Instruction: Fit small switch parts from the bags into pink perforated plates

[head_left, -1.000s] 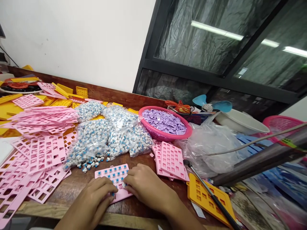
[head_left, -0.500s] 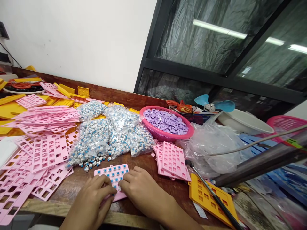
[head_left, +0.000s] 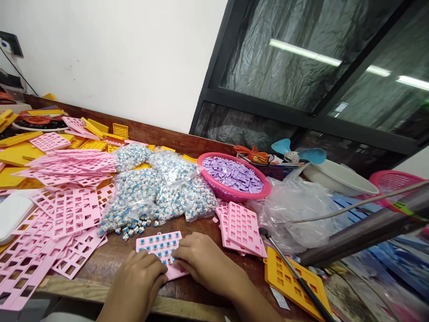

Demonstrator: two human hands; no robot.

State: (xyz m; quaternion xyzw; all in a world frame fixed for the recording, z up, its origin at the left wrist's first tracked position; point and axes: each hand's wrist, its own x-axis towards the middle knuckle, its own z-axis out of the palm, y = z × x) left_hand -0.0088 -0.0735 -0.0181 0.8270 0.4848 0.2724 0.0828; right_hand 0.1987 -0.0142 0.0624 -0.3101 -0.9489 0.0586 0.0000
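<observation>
A small pink plate (head_left: pixel 157 243) studded with blue-topped switches lies on the wooden table near its front edge. My left hand (head_left: pixel 140 277) rests curled on the plate's near left corner, fingers bent down against it. My right hand (head_left: pixel 201 261) lies on the plate's right side, fingertips pinched together over a switch at about the middle. Loose blue switches (head_left: pixel 132 229) are scattered just beyond the plate, spilled from clear bags of switches (head_left: pixel 157 192).
Heaps of pink grid plates (head_left: pixel 63 214) cover the left. Yellow plates (head_left: pixel 20 156) lie behind them. A pink basket of purple keycaps (head_left: pixel 234 176) stands at centre. More pink plates (head_left: pixel 243 226), a yellow plate (head_left: pixel 295 281), a metal rod (head_left: pixel 295 275) and crumpled plastic (head_left: pixel 295 212) lie right.
The view has shifted slightly. My left hand has drawn in and curled tighter over the plate's near corner; my right hand stays on the plate with little movement.
</observation>
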